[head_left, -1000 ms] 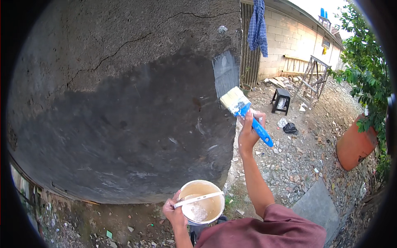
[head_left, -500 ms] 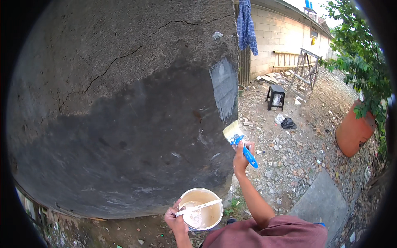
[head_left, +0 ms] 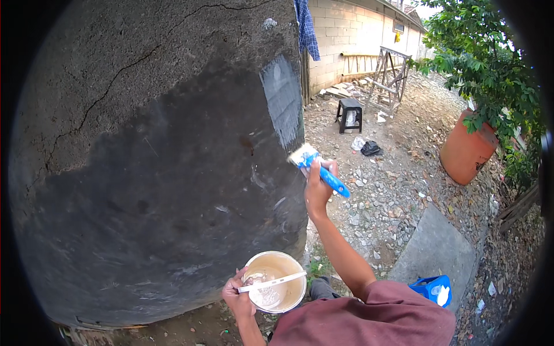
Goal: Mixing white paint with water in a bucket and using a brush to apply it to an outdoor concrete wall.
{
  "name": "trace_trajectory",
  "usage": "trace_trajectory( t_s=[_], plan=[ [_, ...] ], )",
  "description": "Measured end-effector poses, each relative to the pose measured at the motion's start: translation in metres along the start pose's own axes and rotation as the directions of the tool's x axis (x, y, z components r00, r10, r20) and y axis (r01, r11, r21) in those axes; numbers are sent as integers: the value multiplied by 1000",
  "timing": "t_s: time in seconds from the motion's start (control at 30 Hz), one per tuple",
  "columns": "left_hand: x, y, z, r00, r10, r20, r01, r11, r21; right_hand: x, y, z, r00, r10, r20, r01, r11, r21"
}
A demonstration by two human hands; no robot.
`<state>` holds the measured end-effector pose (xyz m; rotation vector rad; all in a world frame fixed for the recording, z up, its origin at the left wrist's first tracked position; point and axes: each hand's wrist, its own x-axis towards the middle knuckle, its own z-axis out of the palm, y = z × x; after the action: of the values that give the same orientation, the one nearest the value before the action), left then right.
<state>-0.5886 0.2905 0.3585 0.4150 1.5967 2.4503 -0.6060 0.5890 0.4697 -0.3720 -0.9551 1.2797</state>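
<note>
My right hand (head_left: 318, 187) is closed round a wide paintbrush (head_left: 326, 173) with a blue handle and pale bristles. The bristle tips are at the right edge of a dark, damp-looking wall (head_left: 190, 190), just below a patch of light grey coating (head_left: 282, 98); whether they touch it I cannot tell. Low in front of me, my left hand (head_left: 236, 293) grips a white plastic bucket (head_left: 297, 294) at its left rim, by the end of the flat white handle that lies across the opening. Some whitish, wet-looking material (head_left: 266, 295) is in the bottom of the bucket.
A crack runs across the wall's upper, lighter part. To the right lies rubbly ground with a black stool (head_left: 349, 115), a wooden trestle (head_left: 389, 83), a black plastic bag (head_left: 371, 149), an orange drum (head_left: 467, 149) and a flat grey slab (head_left: 433, 242). A blue container (head_left: 431, 289) stands at my right.
The view has shifted to the right, so the wall and yard sit further left. The brush stays near the wall edge below the coated patch. A blue container now shows at my right.
</note>
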Motion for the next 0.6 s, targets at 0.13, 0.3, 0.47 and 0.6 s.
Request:
trace_trajectory(
  t_s=[0.13,0.3,0.47,0.6],
  plan=[
    [-8,3,-2,1000,-28,10,28,999,-37,25,-41,40,999,-41,10,41,998,40],
    [-9,2,-2,1000,-25,16,25,1000,-15,49,-73,64,982,-150,112,139,985,106],
    [-14,8,-4,999,-31,-39,30,999,-17,53,-96,73,970,-217,109,189,956,223],
    [-14,9,-10,997,-27,-66,27,1000,-15,51,-97,69,959,-264,98,243,952,186]
  ],
)
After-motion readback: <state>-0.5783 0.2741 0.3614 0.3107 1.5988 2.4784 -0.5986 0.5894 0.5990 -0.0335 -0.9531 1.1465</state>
